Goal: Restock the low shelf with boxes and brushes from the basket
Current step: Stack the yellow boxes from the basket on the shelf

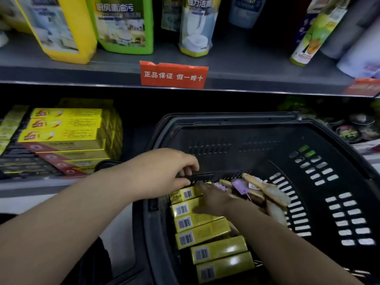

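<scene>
A black plastic basket [267,128] stands tilted in front of the low shelf [30,186]. Inside it lie several long yellow boxes [207,233] with barcodes, stacked side by side, and a few wooden brushes [265,190] with purple tags to their right. My left hand [164,171] grips the basket's near rim at the left. My right hand [213,198] reaches down inside the basket, fingers spread on the upper yellow boxes; whether it has closed around one I cannot tell. A stack of matching yellow boxes [67,132] sits on the low shelf at the left.
Above, a grey shelf [82,75] carries cleaner bottles in yellow and green and a spray can, with a red price-strip label [173,76] on its edge. Round dark tins [349,130] sit on the low shelf to the right of the basket.
</scene>
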`<state>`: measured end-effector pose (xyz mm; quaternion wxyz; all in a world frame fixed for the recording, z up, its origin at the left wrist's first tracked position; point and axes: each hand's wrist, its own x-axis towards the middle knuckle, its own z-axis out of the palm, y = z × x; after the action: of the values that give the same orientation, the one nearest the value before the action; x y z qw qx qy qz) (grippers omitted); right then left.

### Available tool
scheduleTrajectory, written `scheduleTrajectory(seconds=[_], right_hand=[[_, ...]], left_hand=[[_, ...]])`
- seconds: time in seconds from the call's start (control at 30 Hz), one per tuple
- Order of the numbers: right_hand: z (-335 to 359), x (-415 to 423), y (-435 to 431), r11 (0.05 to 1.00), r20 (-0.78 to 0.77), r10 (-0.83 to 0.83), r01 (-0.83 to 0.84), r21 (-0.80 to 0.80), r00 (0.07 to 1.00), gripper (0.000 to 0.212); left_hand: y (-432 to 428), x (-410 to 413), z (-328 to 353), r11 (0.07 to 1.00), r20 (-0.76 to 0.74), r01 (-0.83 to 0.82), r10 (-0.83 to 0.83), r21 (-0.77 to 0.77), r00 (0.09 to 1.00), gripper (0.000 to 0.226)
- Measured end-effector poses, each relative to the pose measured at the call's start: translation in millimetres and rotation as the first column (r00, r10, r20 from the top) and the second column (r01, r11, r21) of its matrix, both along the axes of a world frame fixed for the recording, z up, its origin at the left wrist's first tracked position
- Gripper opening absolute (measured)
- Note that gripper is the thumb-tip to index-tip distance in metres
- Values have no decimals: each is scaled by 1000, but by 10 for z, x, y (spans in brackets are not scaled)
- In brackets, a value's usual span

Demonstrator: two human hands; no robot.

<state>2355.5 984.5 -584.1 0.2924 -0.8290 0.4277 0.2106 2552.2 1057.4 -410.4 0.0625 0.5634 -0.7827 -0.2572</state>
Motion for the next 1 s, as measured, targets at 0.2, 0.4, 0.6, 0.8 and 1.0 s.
scheduleTrajectory(seconds=[0.2,0.4,0.6,0.8,1.0], right_hand=[[-53,393,33,985,-21,171,-171,-8,985,94],[245,228,100,899,-126,310,-334,-282,942,66],[1095,-395,391,859,171,317,-206,-469,933,70],[1548,-665,646,666,400,498,-44,-744,770,83],[1322,-484,664,773,570,304,153,-616,763,94]], left_hand=[[-24,-102,-134,980,191,69,-33,-187,981,25],[-22,-83,-186,968,165,75,-36,-239,986,20],[-81,-214,-182,979,40,-126,134,-159,990,36],[26,-499,-24,695,-503,-314,698,646,509,40],[30,-562,-71,549,-534,-259,835,795,131,18]])
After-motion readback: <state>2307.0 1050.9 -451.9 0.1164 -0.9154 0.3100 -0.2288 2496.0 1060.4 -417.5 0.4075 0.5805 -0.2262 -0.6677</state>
